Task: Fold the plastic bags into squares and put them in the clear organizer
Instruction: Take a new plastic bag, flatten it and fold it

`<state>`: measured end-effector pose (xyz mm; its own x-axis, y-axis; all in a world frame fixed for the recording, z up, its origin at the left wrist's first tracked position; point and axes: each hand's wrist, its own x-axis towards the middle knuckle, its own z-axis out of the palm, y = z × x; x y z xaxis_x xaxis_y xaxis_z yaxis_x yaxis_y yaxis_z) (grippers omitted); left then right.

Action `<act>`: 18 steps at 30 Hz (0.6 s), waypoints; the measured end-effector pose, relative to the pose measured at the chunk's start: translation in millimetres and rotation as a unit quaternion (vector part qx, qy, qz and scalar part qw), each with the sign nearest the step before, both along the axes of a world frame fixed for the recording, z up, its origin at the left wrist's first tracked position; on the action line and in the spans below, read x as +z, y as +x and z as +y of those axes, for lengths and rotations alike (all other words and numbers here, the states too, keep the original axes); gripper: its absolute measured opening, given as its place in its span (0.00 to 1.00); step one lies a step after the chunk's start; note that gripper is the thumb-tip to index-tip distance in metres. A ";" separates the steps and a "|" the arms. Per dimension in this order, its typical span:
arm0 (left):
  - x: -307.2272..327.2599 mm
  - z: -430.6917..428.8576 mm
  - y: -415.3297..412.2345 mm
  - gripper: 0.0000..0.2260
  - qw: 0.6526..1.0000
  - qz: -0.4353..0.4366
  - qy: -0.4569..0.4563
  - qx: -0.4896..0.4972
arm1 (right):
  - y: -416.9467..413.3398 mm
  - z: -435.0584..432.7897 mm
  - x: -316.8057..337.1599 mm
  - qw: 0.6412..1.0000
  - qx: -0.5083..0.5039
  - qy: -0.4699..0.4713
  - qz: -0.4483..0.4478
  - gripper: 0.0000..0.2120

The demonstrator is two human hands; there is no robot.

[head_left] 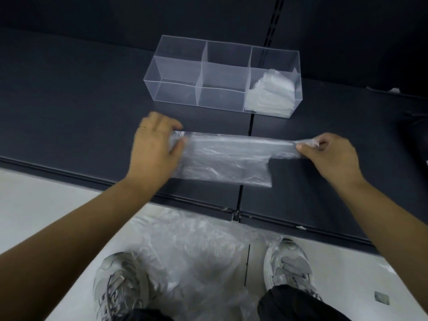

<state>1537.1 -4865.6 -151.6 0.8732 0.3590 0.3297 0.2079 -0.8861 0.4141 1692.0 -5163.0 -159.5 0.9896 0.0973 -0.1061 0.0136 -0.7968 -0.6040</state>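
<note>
A clear plastic bag point(222, 156) lies stretched lengthwise on the dark shelf point(69, 107). My left hand point(155, 144) grips its left end, fingers curled over the edge. At the other end my right hand point(328, 154) pinches the bag's handle between thumb and fingers. Behind the bag stands the clear organizer point(178, 72) with three compartments. Its right compartment holds a stack of folded bags point(271, 93); the left and middle ones hold nothing.
A heap of loose plastic bags point(190, 256) lies on the light floor between my shoes point(289, 262), below the shelf's front edge. A slotted upright point(275, 22) runs up the dark back wall.
</note>
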 end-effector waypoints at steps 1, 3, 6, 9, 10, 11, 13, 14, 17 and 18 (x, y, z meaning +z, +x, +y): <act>-1.6 -9.7 -2.6 0.10 0.997 -0.001 0.037 -0.062 | -2.3 4.9 6.0 0.999 -0.003 -0.028 -0.030 0.15; -6.2 -26.7 -5.7 0.14 0.990 0.044 0.046 -0.128 | -12.6 23.4 18.1 0.986 0.018 -0.073 -0.146 0.19; -14.5 -40.1 -9.4 0.20 0.981 0.135 0.005 -0.138 | -48.7 78.3 28.2 0.958 0.192 -0.019 -0.213 0.19; -29.6 -40.9 -18.7 0.24 0.968 0.199 0.026 -0.153 | -92.1 134.5 13.8 0.921 0.378 0.006 -0.090 0.23; -32.9 -40.2 -22.6 0.26 0.963 0.216 0.033 -0.156 | -100.3 145.7 4.4 0.914 0.399 -0.020 -0.069 0.25; -34.9 -39.2 -26.4 0.27 0.960 0.229 0.041 -0.154 | -104.5 151.6 -5.4 0.912 0.403 -0.056 -0.058 0.26; -37.4 -35.1 -33.0 0.29 0.957 0.247 0.070 -0.137 | -101.2 149.7 -21.6 0.912 0.386 -0.127 -0.058 0.29; -37.7 -32.8 -35.5 0.32 0.956 0.249 0.086 -0.127 | -96.8 143.3 -27.6 0.911 0.376 -0.156 -0.070 0.30; -35.9 -24.8 -43.1 0.40 0.957 0.254 0.096 -0.102 | -77.4 108.6 -37.9 0.907 0.348 -0.219 -0.087 0.35; -35.4 -21.2 -46.0 0.41 0.957 0.258 0.095 -0.096 | -69.0 93.4 -39.3 0.911 0.332 -0.231 -0.084 0.35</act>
